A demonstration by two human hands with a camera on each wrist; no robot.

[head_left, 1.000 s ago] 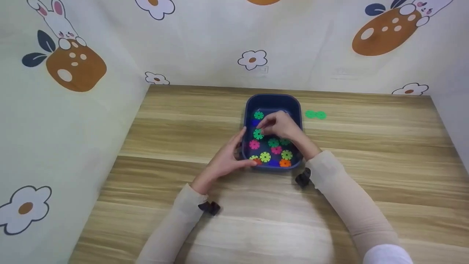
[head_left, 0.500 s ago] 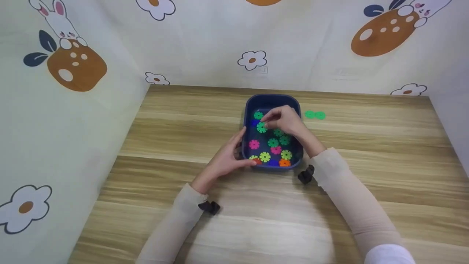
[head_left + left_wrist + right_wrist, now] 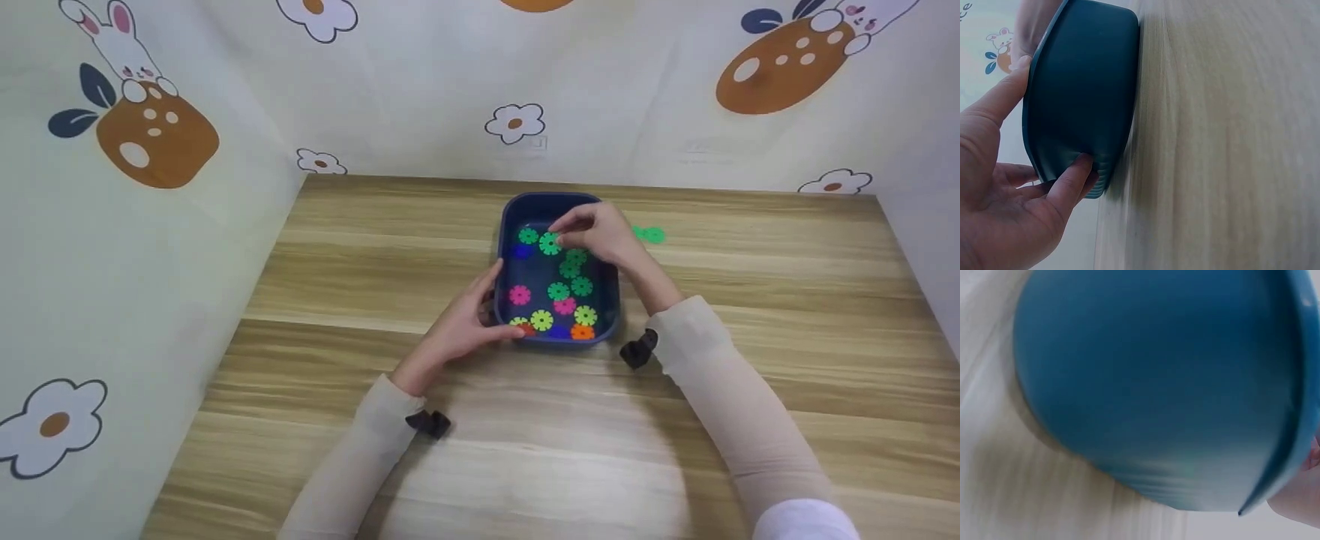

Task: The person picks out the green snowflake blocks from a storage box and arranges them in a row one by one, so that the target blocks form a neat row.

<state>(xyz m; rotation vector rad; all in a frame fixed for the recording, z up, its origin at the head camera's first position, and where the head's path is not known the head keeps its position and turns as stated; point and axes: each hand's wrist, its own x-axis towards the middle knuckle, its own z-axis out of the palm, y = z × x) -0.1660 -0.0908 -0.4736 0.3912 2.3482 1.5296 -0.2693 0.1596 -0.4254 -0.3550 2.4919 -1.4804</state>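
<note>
A dark blue plastic bin (image 3: 609, 300) stands on the table with several notched plastic snowflake discs in it. My left hand (image 3: 461, 324) grips its near left corner. In the left wrist view, the thumb (image 3: 1008, 90) touches the rim and a fingertip (image 3: 1081, 162) presses the outer wall. Over the bin's far half, my right hand (image 3: 600, 232) pinches a green snowflake disc (image 3: 550, 243) between thumb and fingers. The right wrist view shows mostly the bin's outer wall (image 3: 1157, 382), which hides most of that hand.
Inside the bin lie pink (image 3: 520, 295), yellow (image 3: 541, 320), orange (image 3: 583, 332), blue (image 3: 523, 251) and other green discs (image 3: 581, 286). Two joined green discs (image 3: 654, 235) rest on the wooden table (image 3: 360, 247) right of the bin, partly behind my right hand. A patterned wall covering (image 3: 420, 90) rises behind.
My right hand has moved toward the bin's far right side, carrying the green snowflake disc with it, uncovering more green discs below. My left hand and the bin have stayed put.
</note>
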